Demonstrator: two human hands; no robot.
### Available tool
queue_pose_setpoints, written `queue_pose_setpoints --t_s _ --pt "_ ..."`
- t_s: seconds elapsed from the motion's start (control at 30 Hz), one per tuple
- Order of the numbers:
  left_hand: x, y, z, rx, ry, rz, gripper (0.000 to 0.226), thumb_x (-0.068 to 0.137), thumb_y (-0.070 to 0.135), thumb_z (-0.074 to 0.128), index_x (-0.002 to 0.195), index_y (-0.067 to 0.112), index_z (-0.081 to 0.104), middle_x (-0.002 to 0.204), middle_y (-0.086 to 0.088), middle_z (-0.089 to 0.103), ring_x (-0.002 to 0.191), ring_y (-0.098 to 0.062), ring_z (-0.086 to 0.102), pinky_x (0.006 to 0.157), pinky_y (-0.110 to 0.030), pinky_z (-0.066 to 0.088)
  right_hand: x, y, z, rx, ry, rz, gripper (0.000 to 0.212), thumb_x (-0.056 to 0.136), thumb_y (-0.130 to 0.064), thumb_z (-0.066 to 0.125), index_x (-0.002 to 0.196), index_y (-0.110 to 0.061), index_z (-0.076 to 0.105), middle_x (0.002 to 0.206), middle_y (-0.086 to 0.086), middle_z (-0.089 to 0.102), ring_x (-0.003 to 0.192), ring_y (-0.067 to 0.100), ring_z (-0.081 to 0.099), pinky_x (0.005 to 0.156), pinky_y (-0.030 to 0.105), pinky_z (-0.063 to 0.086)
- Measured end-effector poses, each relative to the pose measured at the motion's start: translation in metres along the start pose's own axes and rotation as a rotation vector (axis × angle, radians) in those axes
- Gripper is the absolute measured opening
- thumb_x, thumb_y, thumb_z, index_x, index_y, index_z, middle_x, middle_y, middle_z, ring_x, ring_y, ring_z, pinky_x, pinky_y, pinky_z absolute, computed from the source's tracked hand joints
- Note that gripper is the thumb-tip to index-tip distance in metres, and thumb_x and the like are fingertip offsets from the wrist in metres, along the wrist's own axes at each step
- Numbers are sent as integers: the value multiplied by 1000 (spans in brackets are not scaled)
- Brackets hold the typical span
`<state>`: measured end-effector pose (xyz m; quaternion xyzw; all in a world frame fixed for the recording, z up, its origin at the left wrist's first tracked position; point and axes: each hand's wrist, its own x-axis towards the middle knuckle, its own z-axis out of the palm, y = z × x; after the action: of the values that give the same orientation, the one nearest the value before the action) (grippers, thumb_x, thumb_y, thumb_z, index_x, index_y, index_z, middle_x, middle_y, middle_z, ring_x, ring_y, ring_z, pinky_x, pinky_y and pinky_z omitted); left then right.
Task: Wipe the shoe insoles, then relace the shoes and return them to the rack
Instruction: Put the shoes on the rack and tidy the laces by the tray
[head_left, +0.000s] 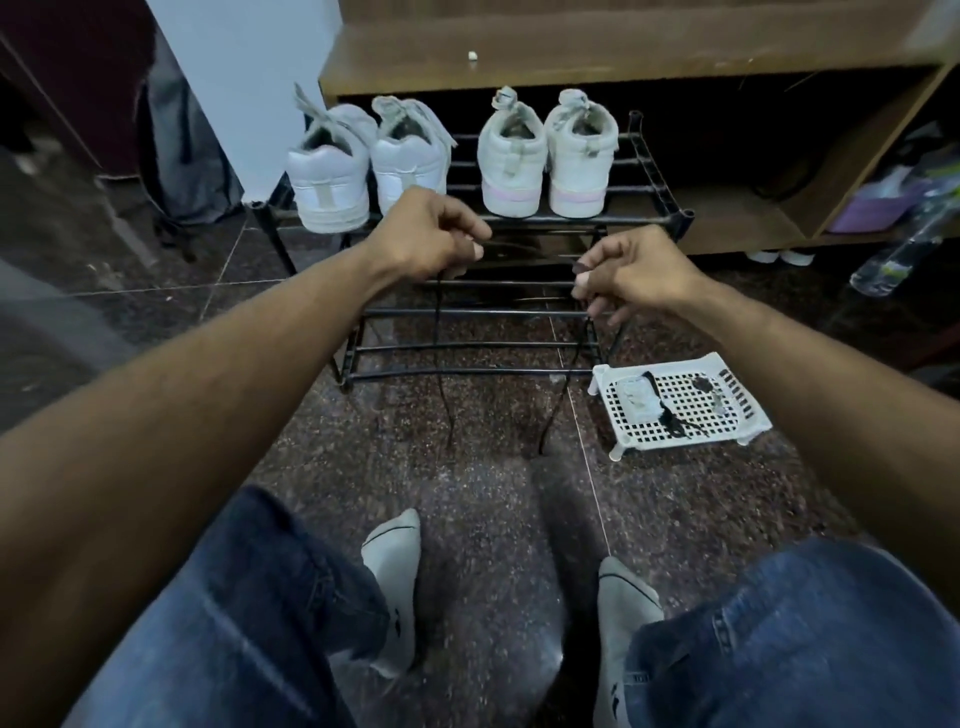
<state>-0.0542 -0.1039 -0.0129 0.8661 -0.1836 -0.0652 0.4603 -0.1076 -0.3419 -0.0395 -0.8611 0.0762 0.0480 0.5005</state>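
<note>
- Denim-clad knees (249, 613) fill the bottom of the view, with two feet in pale socks (397, 571) resting on the dark speckled floor (483, 519) between them.
- Farther left and up, a pair of white sneakers (363, 161) stands heels-out on the top tier of the black shoe rack (467, 312).
- Raised in front of that tier, the left hand (431, 239) has its grip closed to a pinch, thumb against forefinger, on one end of a thin black shoelace (440, 364).
- From each hand a strand of the lace hangs limp toward the floor; where the strands meet is lost against the dark floor, and whether a dark shoe sits there I cannot tell.
- A second white pair with pink trim (545, 156) sits beside the first on the same tier.
- At the right, the right hand (628, 273) is likewise curled shut, pinching the lace's other end.
- The lace looks light, soft and floppy, likely to slip or twist; holding it close to the stiff tips should give the best control for threading.
- Furthest right, a white perforated tray (691, 410) lies on the floor carrying another dark lace and small items.
</note>
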Motion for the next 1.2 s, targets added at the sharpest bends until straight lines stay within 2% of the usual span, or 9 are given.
queue_pose_setpoints --t_s 0.2,0.43,0.53,0.73,0.8,0.93,1.0,1.1,1.2 --pt "0 35 9 -123 40 149 14 84 -4 68 97 1 67 61 -3 57 48 -7 54 53 -22 46 -9 -34 16 51 -20 -212 34 83 -13 75 114 -15 63 103 0 69 66 10 64 42 21 47" --pt "-2 44 12 -105 62 243 15 82 -3 70 95 4 68 65 -1 59 52 -3 54 58 -20 47 -16 -54 29 143 42 -246 2 88 -10 68 88 -9 68 70 2 70 50 5 56 40 20 43" --pt "-5 38 6 -18 50 256 14 82 -1 70 95 4 70 70 3 61 62 -5 54 63 -19 47 -17 -58 23 178 88 -239 8 88 -10 67 81 -13 66 67 2 70 50 6 56 40 20 44" --pt "-11 18 6 -91 63 174 15 82 -1 70 96 5 70 76 1 64 67 -3 56 67 -18 47 -22 -72 14 298 42 -243 5 85 -2 67 87 -5 64 69 6 71 52 12 63 41 24 50" --pt "-16 19 12 -171 -2 157 21 83 -1 70 100 10 67 81 3 64 75 -4 58 71 -18 49 -25 -76 17 360 33 -230 9 85 -1 67 92 -2 62 70 9 71 53 15 64 43 26 51" --pt "-23 14 35 -306 -213 -57 24 84 14 71 106 22 65 101 7 72 102 -9 63 85 -34 48 -26 -83 16 519 46 -207 8 85 -2 66 83 -8 61 72 13 69 54 18 63 46 27 50" --pt "-26 6 50 -303 -275 -101 14 88 15 68 101 18 68 91 0 74 91 -7 66 83 -33 46 -25 -82 12 560 85 -187 8 85 -2 66 84 -8 61 73 14 69 54 19 63 46 27 50" --pt "-31 -14 63 -160 -337 -156 7 92 7 62 96 5 67 74 -3 67 64 -3 63 67 -14 48 -18 -71 -2 602 272 -118 9 84 1 62 86 -7 59 72 14 68 52 18 63 45 27 51" --pt "-37 -42 63 12 -368 -226 6 91 5 63 86 3 66 77 -6 66 72 -10 62 69 -17 50 -4 -41 -24 631 492 21 7 88 -1 53 88 -7 57 68 10 63 48 17 62 48 30 54"
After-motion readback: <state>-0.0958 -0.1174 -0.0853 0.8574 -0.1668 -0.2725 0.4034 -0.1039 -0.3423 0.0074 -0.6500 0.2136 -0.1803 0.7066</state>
